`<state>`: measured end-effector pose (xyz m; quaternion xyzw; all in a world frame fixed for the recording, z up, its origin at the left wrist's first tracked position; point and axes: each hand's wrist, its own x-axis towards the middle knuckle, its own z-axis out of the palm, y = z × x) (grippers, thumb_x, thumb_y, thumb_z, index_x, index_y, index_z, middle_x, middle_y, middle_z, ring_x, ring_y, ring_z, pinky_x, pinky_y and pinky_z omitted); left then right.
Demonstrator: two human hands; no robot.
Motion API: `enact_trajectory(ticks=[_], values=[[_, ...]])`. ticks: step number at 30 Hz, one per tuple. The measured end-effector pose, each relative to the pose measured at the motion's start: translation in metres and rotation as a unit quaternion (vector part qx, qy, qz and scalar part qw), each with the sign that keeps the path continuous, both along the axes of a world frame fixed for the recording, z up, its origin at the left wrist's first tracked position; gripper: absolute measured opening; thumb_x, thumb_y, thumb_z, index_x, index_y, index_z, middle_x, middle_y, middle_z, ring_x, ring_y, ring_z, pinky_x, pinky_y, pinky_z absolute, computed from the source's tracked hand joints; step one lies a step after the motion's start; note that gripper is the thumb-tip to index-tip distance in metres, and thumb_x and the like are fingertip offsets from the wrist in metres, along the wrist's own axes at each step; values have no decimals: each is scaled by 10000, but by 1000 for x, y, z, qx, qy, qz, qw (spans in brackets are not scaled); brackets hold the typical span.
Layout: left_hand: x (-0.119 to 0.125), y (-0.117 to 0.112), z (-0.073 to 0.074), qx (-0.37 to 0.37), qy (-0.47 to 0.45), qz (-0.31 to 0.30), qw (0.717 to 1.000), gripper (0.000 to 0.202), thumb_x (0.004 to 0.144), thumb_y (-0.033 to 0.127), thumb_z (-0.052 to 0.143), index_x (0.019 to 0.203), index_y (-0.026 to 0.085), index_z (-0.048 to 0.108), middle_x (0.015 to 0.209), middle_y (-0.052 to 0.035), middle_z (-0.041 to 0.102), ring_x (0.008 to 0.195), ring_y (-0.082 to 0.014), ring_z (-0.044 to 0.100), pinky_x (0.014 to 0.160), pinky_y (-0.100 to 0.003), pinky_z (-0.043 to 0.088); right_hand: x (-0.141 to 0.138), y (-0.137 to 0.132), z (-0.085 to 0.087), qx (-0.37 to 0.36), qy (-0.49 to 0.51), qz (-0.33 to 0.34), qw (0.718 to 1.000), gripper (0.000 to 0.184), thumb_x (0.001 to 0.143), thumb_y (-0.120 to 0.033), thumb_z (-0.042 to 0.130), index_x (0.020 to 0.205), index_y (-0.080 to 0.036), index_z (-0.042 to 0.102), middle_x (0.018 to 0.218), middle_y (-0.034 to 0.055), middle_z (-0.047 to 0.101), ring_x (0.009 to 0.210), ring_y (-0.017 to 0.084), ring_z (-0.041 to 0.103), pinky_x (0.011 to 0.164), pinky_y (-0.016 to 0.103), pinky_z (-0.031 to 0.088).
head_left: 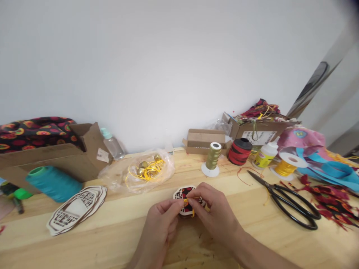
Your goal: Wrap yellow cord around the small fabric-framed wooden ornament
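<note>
While both hands meet low over the wooden table [126, 231], the left hand [161, 224] and right hand [217, 215] each pinch a short yellow cord [186, 201] between thumb and forefinger. They hold it right against a small round lattice ornament [181, 193] that seems to rest on the wood. The cord looks thin, limp and slippery, best held near its end. The ornament seems light but brittle, safer gripped by its rim. Black scissors [269, 185] lie well to the right.

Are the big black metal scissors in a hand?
No, the black metal scissors lie on the wooden table, apart from the right hand.
</note>
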<state>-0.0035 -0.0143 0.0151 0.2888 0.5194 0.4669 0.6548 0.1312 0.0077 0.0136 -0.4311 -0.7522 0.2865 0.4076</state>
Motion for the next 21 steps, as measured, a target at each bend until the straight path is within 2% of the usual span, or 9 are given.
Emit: enact_trajectory(ticks=[8,13,17,21], values=[[3,-2,5,-7,14,10,1000,174,661,291,589,666,119,615,372,137,143,360,-29,38,329,-167,19,0,-2,-1,20,5,-16,1000,111,769,-151,461,730,-187,558,672,-1,498,605,104,469,559,203,379],[4,-3,9,-1,25,11,1000,180,622,298,617,634,119,625,361,132,170,356,-24,60,335,-170,29,0,-2,-2,0,21,-35,999,119,776,-141,450,713,-180,543,641,-17,476,563,92,437,526,194,353],[3,-4,10,38,89,12,995,188,632,289,603,641,104,638,346,126,194,357,-25,96,347,-165,55,-1,-3,-4,-21,23,-33,999,118,778,-138,447,711,-180,536,633,-27,455,554,85,418,513,186,335],[-1,-3,10,52,139,4,989,156,623,264,608,613,111,638,312,115,278,327,-19,173,332,-139,104,-1,-5,-1,-14,2,-20,1000,109,770,-150,465,705,-182,547,603,-33,432,545,86,410,504,186,322]])
